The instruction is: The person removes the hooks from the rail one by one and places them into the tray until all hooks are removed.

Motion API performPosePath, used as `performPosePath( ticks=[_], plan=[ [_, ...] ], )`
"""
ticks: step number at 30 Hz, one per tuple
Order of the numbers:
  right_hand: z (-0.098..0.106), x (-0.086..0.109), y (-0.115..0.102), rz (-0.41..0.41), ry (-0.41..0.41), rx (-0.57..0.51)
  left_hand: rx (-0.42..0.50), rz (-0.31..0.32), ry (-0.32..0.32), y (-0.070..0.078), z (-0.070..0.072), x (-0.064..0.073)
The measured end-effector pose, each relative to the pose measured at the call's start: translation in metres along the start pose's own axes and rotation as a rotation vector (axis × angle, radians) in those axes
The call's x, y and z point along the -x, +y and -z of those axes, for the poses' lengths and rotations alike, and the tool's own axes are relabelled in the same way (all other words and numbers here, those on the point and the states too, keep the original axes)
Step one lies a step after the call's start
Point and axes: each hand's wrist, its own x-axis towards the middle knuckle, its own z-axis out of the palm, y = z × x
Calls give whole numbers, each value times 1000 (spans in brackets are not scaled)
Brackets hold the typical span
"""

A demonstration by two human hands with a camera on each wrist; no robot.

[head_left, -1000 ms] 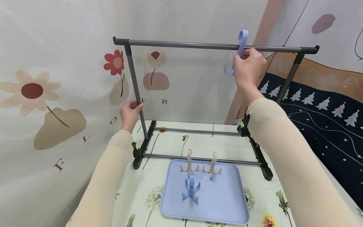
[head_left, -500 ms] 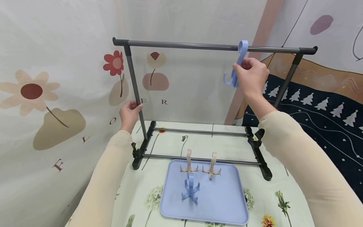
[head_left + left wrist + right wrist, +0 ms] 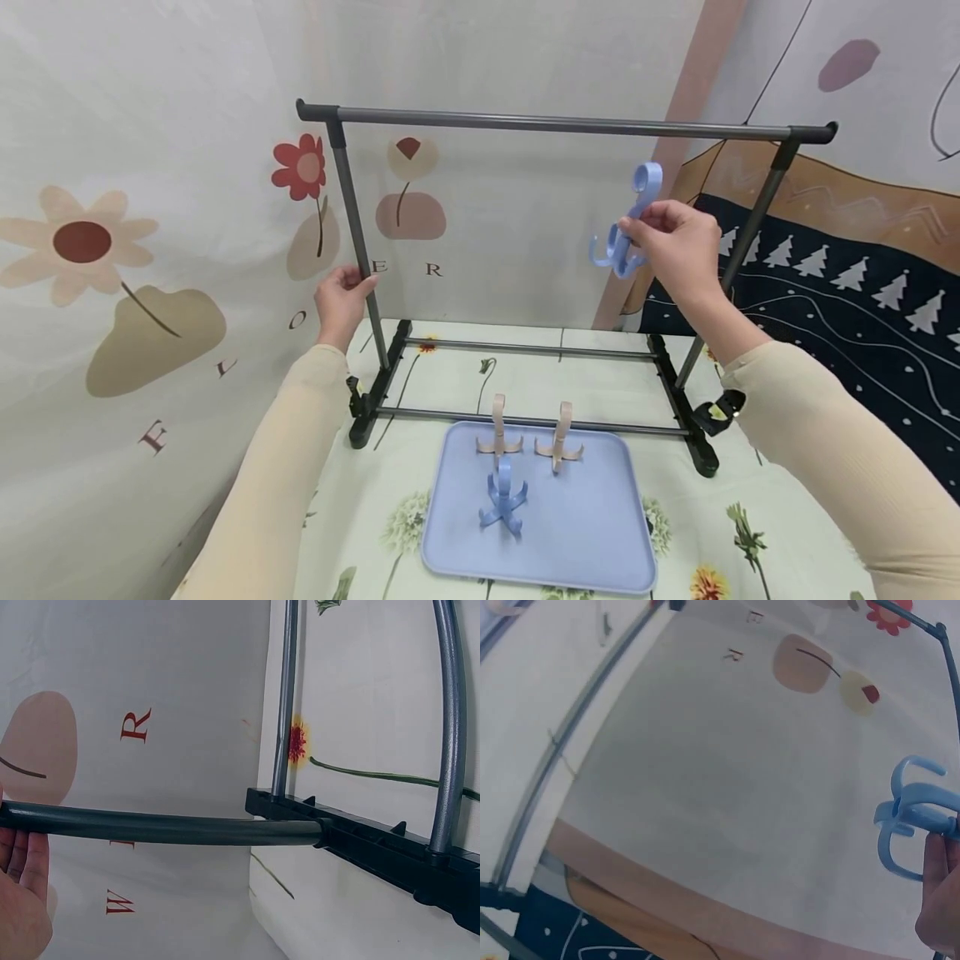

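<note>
My right hand (image 3: 682,250) pinches a blue multi-prong hanging hook (image 3: 647,185) by its stem, below the top bar of a dark grey garment rack (image 3: 487,122). The curled top of the hook is apart from that bar, and its prongs point down. In the right wrist view the prongs of the blue hook (image 3: 907,814) stick out past the fingers. My left hand (image 3: 341,304) grips the rack's left upright, with fingers and thumb around it. The left wrist view has the left hand (image 3: 26,892) at that upright (image 3: 165,825).
On the flowered tablecloth (image 3: 405,517) lies a blue tray (image 3: 585,533), partly at the rack's front lower bar. Two beige hooks (image 3: 498,433) and one blue hook (image 3: 504,504) stand on it. A patterned curtain (image 3: 525,250) hangs behind the rack.
My right hand has lowered the blue hook from the top bar's height, and the hook has come away below the bar. My left hand stays on the upright.
</note>
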Motion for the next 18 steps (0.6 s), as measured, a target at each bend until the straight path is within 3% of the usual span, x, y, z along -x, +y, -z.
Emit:
performPosePath(
  ticks=[9,18],
  plan=[
    [5,30,21,58,-104,61,4,5,0,3,0,0],
    [8,53,39,49,-153,102,10,1,1,2,0,2]
  ],
)
